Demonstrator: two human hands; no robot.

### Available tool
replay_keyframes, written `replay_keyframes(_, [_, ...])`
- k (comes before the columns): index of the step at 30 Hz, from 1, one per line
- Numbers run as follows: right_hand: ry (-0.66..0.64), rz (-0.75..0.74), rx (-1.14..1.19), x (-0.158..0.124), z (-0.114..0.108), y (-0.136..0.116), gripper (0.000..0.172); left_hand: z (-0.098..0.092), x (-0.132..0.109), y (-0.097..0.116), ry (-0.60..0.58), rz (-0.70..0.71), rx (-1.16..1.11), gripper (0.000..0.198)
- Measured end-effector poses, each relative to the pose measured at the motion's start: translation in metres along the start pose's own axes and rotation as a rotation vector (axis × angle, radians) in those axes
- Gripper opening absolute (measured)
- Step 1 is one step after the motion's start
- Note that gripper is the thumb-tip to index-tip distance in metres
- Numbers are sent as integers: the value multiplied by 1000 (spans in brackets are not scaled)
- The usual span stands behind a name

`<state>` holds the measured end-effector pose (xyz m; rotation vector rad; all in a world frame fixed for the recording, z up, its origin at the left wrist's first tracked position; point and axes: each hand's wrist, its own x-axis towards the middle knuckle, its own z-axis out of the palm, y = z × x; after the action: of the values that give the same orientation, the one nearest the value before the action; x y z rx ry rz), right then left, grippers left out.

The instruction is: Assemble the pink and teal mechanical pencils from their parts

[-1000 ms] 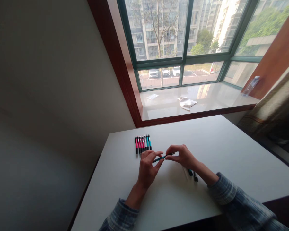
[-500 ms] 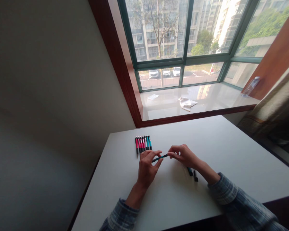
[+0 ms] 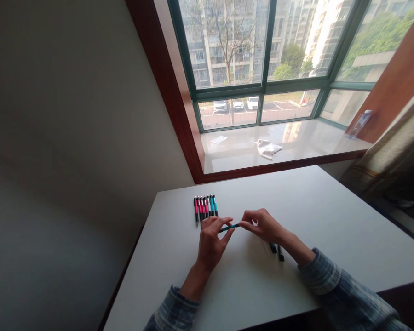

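Note:
My left hand (image 3: pixel 212 236) pinches the barrel of a teal and black pen (image 3: pixel 227 228) between thumb and fingers, a little above the table. At the pen's right end, the thumb and fingertips of my right hand (image 3: pixel 262 225) are closed on its black end piece (image 3: pixel 237 225). Whether that piece is fully joined to the barrel, I cannot tell. Just beyond my left hand lies a row of pens (image 3: pixel 202 207), pink ones on the left and white and teal ones on the right. Dark pen parts (image 3: pixel 280 253) lie under my right forearm, partly hidden.
The white table (image 3: pixel 255 285) reaches up to the windowsill (image 3: pixel 234 158). On the sill lie a crumpled cloth (image 3: pixel 268 149) and a sheet of paper (image 3: pixel 218 139), with a clear bottle (image 3: pixel 359 124) at the right. A wall (image 3: pixel 89 138) stands on the left.
My right fingertips have shifted slightly left along the pen, closer to my left hand. Less of the black end piece shows between the hands. The row of pens has not moved.

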<state>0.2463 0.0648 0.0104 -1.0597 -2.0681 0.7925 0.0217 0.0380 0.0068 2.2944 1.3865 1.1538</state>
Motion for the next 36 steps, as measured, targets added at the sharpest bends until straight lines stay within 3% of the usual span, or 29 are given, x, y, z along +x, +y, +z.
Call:
replay_keyframes(6, [39,-43,15,0,-2,-2,19,0,0,1,-4,3,-14,29])
replay_keyframes(9, [24,-28,-2,0,-2,-3,26,0,0,1,0,7,-21,27])
replay_keyframes(26, [1,-3,-3,-2,-1,-4,10,-1,1,2,10,1,-39,29])
replay_keyframes(36, [-6,4,-6,-2,-1,-4,11,-1,1,2,4,8,-35,28])
